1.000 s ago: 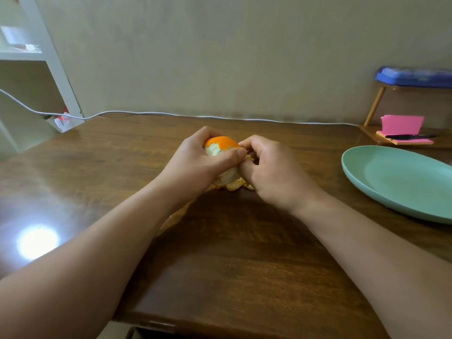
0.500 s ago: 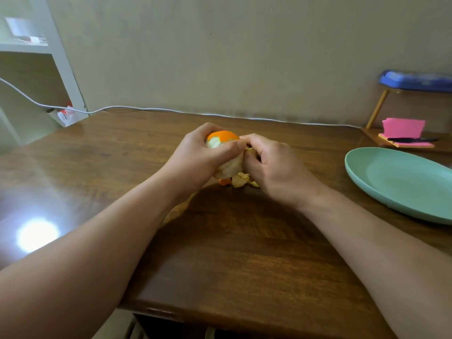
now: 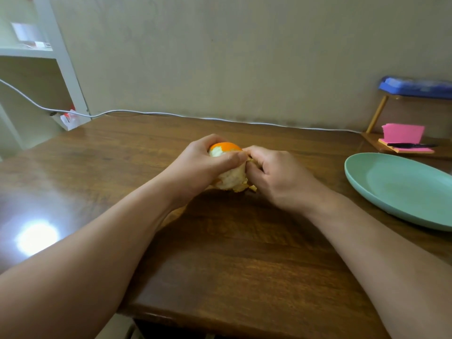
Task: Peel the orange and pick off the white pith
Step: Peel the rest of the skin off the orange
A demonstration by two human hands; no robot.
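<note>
**Hands.** Left hand [image 3: 195, 167]: fingers curled round the orange [image 3: 231, 176], thumb laid across its front. Right hand [image 3: 276, 177]: fingers curled tight against the fruit's right side, pinching the peel [image 3: 244, 186] there. Its fingertips were turned away and could not be made out.

**Orange.** Held between both hands just above the table [image 3: 220, 253], near its middle. Orange skin showed at the top, pale pith over the front. Ragged peel hung at the lower right edge. The back and underside were hidden by the hands.

**Containers.**
- Green plate [image 3: 352, 182]: on the table well to the right of the hands, its far side cut off by the picture's edge. The visible surface showed plain green.
- Wooden stand [image 3: 376, 113]: against the wall at far right, partly cut off. Its lower tray carried pink notes [image 3: 403, 133] with a black pen [image 3: 411, 145] lying on them. A blue object [image 3: 415, 86] sat on top, its kind unclear.
- White shelf unit [image 3: 61, 57]: at far left. Its upper compartment held pale papers too blurred to identify.

**Other.** A white cable [image 3: 171, 115] ran along the table's back edge. A bright glare [image 3: 36, 236] lay on the wood at left.
</note>
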